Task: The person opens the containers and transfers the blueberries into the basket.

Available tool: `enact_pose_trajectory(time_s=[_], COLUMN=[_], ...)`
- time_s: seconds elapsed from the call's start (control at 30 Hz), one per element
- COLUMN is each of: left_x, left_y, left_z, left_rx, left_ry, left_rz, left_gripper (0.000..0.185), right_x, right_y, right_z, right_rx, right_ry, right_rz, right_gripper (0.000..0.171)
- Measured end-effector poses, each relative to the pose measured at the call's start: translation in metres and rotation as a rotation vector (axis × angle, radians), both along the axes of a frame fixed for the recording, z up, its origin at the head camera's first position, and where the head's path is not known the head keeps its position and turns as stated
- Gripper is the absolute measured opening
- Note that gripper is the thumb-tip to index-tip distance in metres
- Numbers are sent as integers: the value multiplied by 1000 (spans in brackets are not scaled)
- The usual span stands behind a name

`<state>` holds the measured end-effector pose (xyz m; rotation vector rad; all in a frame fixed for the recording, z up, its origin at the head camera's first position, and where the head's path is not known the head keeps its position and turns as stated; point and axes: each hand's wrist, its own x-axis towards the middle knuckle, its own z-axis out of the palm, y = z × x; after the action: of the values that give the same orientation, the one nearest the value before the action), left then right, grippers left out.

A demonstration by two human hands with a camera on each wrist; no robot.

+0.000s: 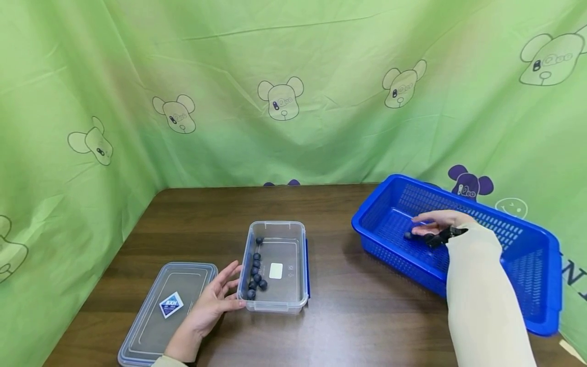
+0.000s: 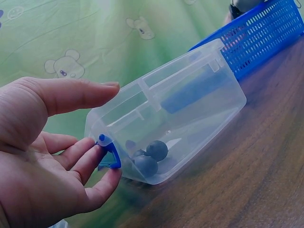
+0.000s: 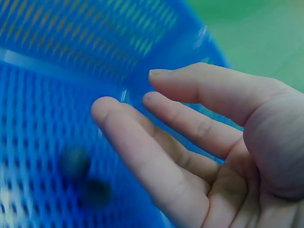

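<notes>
From the head view, you look to be mid-pick: your right hand (image 1: 433, 224) reaches into the blue basket (image 1: 532, 265), fingers loose and empty, while your left hand (image 1: 215, 300) steadies the clear box (image 1: 293, 300) on the table (image 1: 357, 321).

At the left wrist, straight fingers (image 2: 90, 159) rest against the box's blue latch (image 2: 108, 153); the blueberries (image 2: 151, 156) inside are round, dark and smooth.

At the right wrist, two blurred berries (image 3: 83, 178) lie just beyond your fingertips (image 3: 107, 107). Next likely calls for a gentle pinch.
</notes>
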<state>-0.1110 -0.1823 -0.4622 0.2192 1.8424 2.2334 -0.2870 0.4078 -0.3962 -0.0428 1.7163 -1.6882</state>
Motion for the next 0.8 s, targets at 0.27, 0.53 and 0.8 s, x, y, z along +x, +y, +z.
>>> enact_pose_trajectory(time_s=[0.27, 0.53, 0.8], left_x=[0, 0, -3], left_y=[1, -1, -3], left_z=[0, 0, -7], left_rx=[-1, 5, -3], left_ry=[7, 30, 36], left_rz=[-1, 3, -9], left_gripper=[98, 97, 99], right_x=[-27, -31, -31], right_y=[-54, -109, -160], right_z=[49, 74, 70], right_rx=[-26, 3, 11], right_ry=[-58, 85, 162], right_rz=[-153, -113, -37], right_gripper=[35, 29, 31])
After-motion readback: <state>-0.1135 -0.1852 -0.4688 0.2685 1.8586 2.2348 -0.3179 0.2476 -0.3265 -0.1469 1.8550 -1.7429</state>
